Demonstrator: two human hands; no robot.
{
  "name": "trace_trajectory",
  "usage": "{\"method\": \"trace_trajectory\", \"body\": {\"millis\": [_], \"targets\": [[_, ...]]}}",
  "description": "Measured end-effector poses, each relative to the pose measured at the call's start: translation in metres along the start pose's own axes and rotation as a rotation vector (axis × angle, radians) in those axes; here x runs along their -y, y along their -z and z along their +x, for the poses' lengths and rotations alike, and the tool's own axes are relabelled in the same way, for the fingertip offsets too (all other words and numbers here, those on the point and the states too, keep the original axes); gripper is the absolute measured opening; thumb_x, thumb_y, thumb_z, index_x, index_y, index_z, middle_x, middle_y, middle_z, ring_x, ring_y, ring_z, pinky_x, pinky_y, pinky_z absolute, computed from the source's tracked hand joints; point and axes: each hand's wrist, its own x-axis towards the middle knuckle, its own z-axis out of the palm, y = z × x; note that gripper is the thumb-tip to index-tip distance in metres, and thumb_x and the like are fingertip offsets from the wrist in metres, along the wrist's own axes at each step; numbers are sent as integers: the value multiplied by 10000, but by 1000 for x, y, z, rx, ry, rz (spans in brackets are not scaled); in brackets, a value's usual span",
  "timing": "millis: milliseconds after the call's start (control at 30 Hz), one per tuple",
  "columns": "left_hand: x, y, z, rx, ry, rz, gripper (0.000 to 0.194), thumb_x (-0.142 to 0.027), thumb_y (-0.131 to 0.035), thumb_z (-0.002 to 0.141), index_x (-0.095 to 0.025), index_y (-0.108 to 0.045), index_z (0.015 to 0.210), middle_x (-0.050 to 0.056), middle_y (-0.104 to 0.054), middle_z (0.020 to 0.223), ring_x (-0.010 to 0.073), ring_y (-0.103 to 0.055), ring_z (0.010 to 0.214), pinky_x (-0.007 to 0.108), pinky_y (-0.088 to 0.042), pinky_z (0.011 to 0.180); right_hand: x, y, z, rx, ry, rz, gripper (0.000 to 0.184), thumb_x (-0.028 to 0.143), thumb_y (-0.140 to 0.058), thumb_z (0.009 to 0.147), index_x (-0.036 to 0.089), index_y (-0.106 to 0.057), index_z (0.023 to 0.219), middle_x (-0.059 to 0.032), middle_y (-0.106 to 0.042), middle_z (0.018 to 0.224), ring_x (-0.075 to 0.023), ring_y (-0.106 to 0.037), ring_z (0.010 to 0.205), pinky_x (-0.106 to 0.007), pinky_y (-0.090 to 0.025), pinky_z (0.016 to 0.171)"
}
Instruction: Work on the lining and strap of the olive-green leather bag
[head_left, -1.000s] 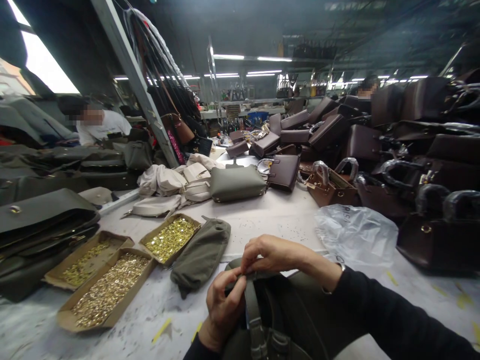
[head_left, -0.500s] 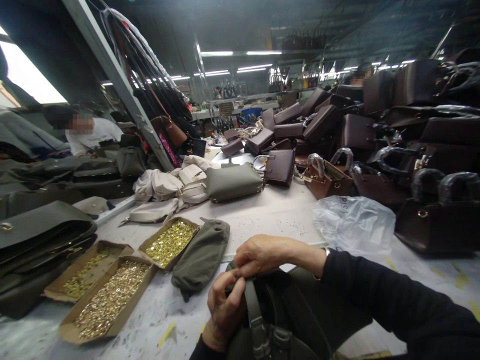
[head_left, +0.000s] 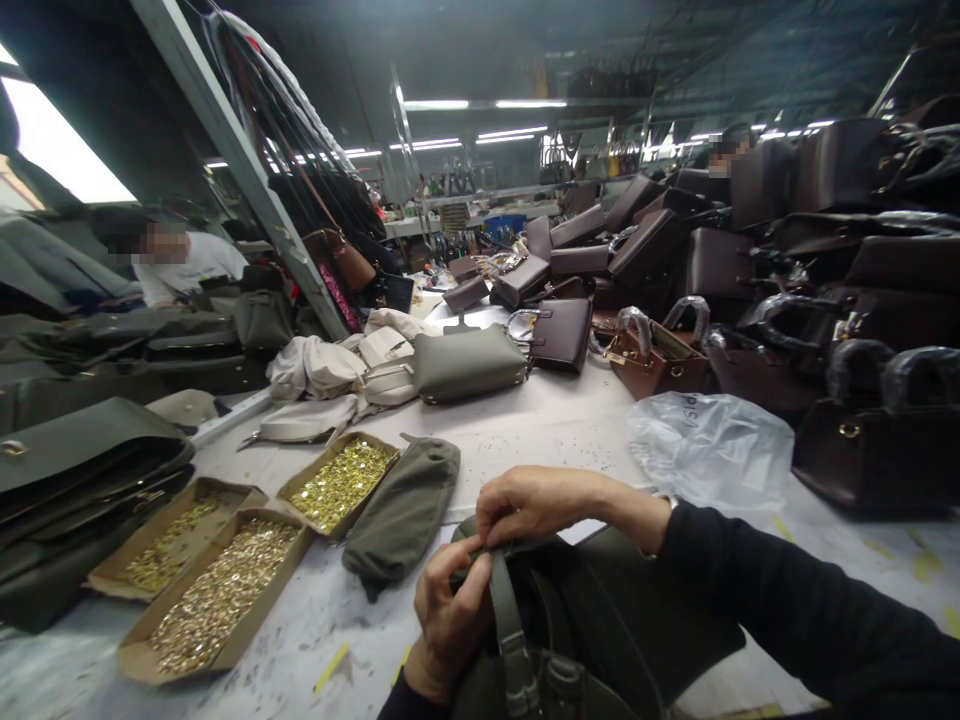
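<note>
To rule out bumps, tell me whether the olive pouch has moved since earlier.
No: the olive pouch lies just right of the farthest cardboard tray, as before.

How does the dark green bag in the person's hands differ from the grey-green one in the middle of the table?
Handling: the dark green bag has the left hand and right hand at its upper edge; the grey-green bag lies untouched.
Colour: the dark green bag is deeper; the grey-green bag is paler.
Surface: the dark green bag shows a strap; the grey-green bag's facing side is plain.
Shared: both are muted green.
</note>
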Motion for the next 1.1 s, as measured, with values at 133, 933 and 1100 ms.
{"method": "trace_trajectory", "body": {"millis": [133, 933, 1100], "targets": [[0, 1, -1, -4, -25, 24, 238, -63, -656, 864, -186, -637, 1066, 68, -592, 1059, 164, -668, 834, 287, -626, 716, 7, -5, 4, -21, -3, -220, 240, 391, -626, 977, 177, -706, 904, 28, -593, 724, -110, -481, 628, -212, -333, 570], [-2, 1, 1, -7, -9, 32, 170, -76, -646, 884, -163, -643, 1030, 72, -607, 1028, 178, -667, 903, 299, -613, 787, 13, -8, 1, -112, 206, -497, 211, 346, -551, 1048, 185, -662, 969, -36, -659, 897, -175, -600, 867, -242, -442, 746], [-3, 2, 3, -15, -15, 44, 163, -89, -626, 896, -174, -632, 1035, 66, -606, 1036, 170, -663, 890, 292, -620, 767, 16, -8, 4, -76, 154, -518, 229, 350, -544, 1051, 191, -672, 947, -31, -688, 879, -176, -608, 852, -247, -420, 708]]}}
